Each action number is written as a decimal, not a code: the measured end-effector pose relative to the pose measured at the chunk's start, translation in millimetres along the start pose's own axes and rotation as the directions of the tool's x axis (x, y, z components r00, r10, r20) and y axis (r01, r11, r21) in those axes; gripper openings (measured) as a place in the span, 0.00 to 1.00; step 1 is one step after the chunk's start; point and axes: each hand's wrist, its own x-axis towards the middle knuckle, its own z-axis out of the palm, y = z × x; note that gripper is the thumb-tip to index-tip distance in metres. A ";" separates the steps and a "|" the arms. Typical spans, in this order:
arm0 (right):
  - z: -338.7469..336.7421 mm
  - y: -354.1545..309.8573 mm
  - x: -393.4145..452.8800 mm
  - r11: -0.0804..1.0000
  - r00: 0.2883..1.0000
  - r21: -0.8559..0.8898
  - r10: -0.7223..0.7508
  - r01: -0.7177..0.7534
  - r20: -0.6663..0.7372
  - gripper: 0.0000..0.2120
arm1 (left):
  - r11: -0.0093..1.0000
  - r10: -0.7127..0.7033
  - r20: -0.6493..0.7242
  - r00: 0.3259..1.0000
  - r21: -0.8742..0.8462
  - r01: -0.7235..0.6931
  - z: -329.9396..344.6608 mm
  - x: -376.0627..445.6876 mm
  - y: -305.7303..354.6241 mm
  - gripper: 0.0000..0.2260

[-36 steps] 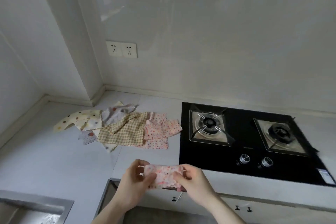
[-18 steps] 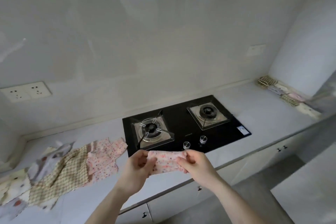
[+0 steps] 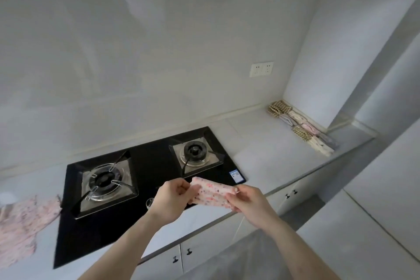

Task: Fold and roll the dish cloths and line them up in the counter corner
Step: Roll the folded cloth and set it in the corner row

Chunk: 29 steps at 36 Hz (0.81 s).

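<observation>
I hold a rolled pink floral dish cloth point(image 3: 213, 193) in the air over the front right of the hob. My left hand point(image 3: 171, 200) pinches its left end and my right hand point(image 3: 247, 198) grips its right end. A row of several rolled cloths point(image 3: 300, 128), checked, grey and pink, lies along the side wall in the far right counter corner. At the left edge of the view a flat pink floral cloth point(image 3: 22, 227) lies spread on the counter.
A black two-burner gas hob point(image 3: 147, 179) is set into the grey counter point(image 3: 268, 157) below my hands. A double wall socket point(image 3: 261, 69) sits above the right corner. White cabinet doors point(image 3: 181, 257) run under the counter edge.
My view has swung right, from the pile of flat cloths on the left toward the right corner. Both hands have carried the rolled pink cloth rightward over the hob.
</observation>
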 end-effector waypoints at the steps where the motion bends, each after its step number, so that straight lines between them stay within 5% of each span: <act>1: -15.2 4.4 4.5 1.000 1.000 -0.001 0.005 -0.005 -0.005 0.17 | 1.000 -0.009 -0.004 1.000 -0.002 0.009 13.6 7.7 6.4 0.11; 3: -29.5 7.4 11.4 1.000 1.000 -0.010 -0.005 0.004 -0.027 0.21 | 1.000 -0.022 -0.012 1.000 -0.001 0.022 26.3 17.0 12.6 0.09; 10: -88.4 25.5 54.1 0.999 0.998 -0.044 0.014 -0.017 -0.062 0.09 | 1.000 0.003 -0.002 1.000 0.019 -0.003 67.8 81.8 44.2 0.03; 17: -143.7 45.4 111.2 0.987 0.973 0.122 0.127 -0.104 -0.194 0.02 | 0.999 0.030 0.090 0.995 0.027 -0.033 85.8 169.9 73.8 0.04; 25: -207.1 83.6 175.0 0.892 0.870 0.366 0.386 -0.266 -0.308 0.05 | 0.991 -0.004 0.188 0.982 0.132 -0.021 106.2 264.8 86.0 0.04; 29: -227.1 100.8 204.5 0.735 0.774 0.602 0.564 -0.313 -0.286 0.06 | 0.974 -0.023 0.240 0.970 0.224 -0.032 121.8 295.0 92.6 0.03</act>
